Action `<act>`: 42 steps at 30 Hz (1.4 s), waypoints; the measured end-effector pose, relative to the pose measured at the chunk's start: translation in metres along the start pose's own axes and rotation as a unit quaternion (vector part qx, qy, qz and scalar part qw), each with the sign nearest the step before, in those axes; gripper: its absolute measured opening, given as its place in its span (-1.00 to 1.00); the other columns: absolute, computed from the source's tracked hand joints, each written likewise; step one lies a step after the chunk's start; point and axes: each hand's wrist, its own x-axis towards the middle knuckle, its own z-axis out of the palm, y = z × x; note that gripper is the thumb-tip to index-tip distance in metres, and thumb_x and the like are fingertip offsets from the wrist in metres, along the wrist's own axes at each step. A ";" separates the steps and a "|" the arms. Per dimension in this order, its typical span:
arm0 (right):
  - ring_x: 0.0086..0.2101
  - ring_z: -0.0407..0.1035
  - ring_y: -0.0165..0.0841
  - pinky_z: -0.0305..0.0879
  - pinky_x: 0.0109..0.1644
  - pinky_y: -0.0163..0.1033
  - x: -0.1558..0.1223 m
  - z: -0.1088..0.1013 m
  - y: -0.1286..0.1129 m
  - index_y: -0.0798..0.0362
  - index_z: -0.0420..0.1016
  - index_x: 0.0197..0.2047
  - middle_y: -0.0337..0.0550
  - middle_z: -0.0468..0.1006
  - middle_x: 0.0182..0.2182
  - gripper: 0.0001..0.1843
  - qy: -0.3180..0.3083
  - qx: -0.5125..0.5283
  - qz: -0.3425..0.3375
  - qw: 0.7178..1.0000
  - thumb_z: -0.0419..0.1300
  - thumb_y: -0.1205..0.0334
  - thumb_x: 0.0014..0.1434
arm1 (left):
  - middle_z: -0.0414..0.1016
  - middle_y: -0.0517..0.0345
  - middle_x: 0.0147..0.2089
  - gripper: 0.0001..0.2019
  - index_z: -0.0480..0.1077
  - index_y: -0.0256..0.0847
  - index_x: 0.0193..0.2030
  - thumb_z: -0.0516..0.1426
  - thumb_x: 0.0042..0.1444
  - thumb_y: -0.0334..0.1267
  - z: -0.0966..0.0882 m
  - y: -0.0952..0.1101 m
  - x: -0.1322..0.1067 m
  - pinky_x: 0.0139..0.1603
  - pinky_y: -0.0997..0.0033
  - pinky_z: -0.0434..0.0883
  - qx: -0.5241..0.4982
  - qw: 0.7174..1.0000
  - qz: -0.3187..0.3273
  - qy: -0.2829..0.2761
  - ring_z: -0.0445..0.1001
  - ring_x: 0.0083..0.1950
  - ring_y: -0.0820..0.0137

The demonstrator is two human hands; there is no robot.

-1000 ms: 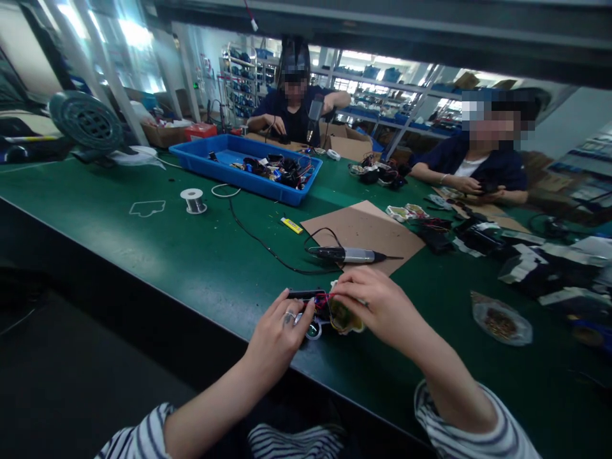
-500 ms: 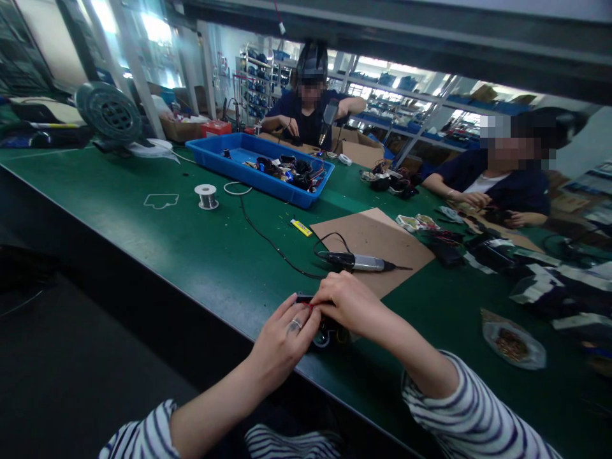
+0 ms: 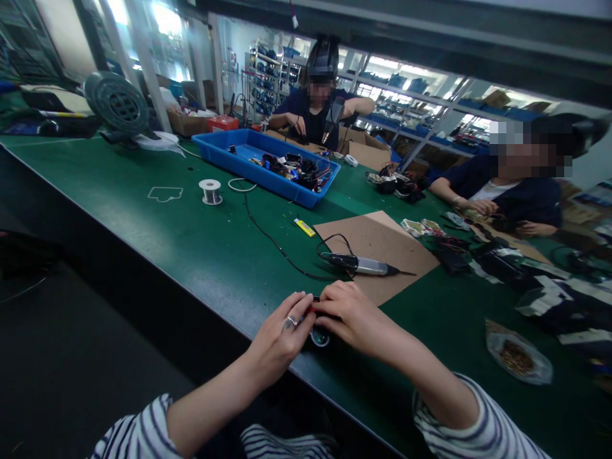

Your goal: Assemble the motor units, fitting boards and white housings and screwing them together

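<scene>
At the near edge of the bench, both hands close around a small dark electronic assembly (image 3: 319, 336) with a round, pale-rimmed part; most of it lies under the fingers. My left hand (image 3: 280, 331), with a ring, grips its left side beside thin red wires (image 3: 310, 308). My right hand (image 3: 351, 317) comes from the other side, thumb and fingers pinched on the red wires. The fingertips of the two hands almost meet. Just beyond them a grey-and-black corded, pen-shaped power tool (image 3: 368, 265) rests on a cardboard sheet (image 3: 382, 233).
A solder spool (image 3: 211, 192) and a yellow packet (image 3: 305, 227) lie on the green bench (image 3: 191, 242). Farther back are a blue tray (image 3: 268, 182) of parts and a blower (image 3: 117, 105). Right: a bag of small screws (image 3: 519, 357). Two co-workers (image 3: 322, 102) sit opposite.
Both hands stay at the assembly; the right fingers have shifted slightly over the wires, and more of the round part shows. The whole view has shifted a little.
</scene>
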 end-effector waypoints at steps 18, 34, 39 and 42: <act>-0.36 0.27 -0.37 0.05 -0.28 -0.24 0.007 0.015 0.000 0.08 0.47 -0.38 -0.23 0.45 -0.47 -0.93 0.133 -0.029 0.029 0.990 0.18 0.32 0.13 | 0.38 -0.10 -0.04 -0.65 0.19 -0.40 0.00 -0.05 0.03 -0.57 0.001 0.000 -0.001 0.07 0.25 0.39 -0.080 0.994 -0.078 0.000 0.31 0.10 0.27; -0.16 0.24 -0.27 0.12 -0.18 -0.17 0.023 0.003 -0.003 0.03 0.54 -0.40 -0.15 0.38 -0.19 -0.93 0.029 -0.036 0.085 0.995 0.22 0.29 0.08 | 0.28 -0.02 0.01 -0.85 0.38 -0.26 -0.23 0.15 0.02 -0.40 -0.016 -0.004 -0.003 0.05 0.09 0.32 0.015 0.995 -0.095 0.031 0.20 0.14 0.13; -0.23 0.29 -0.34 0.18 -0.18 -0.22 0.022 0.003 -0.002 0.05 0.52 -0.38 -0.17 0.38 -0.23 -0.90 0.014 -0.011 0.087 0.996 0.17 0.28 0.11 | 0.32 -0.04 0.00 -0.87 0.40 -0.30 -0.24 0.07 0.08 -0.43 -0.012 -0.002 -0.003 0.06 0.09 0.32 0.023 0.996 -0.077 0.032 0.22 0.13 0.16; -0.23 0.30 -0.36 0.20 -0.19 -0.24 0.021 0.002 -0.003 0.06 0.51 -0.37 -0.18 0.38 -0.23 -0.90 0.000 -0.009 0.089 0.996 0.16 0.29 0.11 | 0.33 -0.06 0.03 -0.80 0.38 -0.38 -0.15 0.01 0.10 -0.46 -0.010 0.000 0.001 0.12 0.07 0.29 0.020 0.997 -0.069 0.005 0.21 0.16 0.16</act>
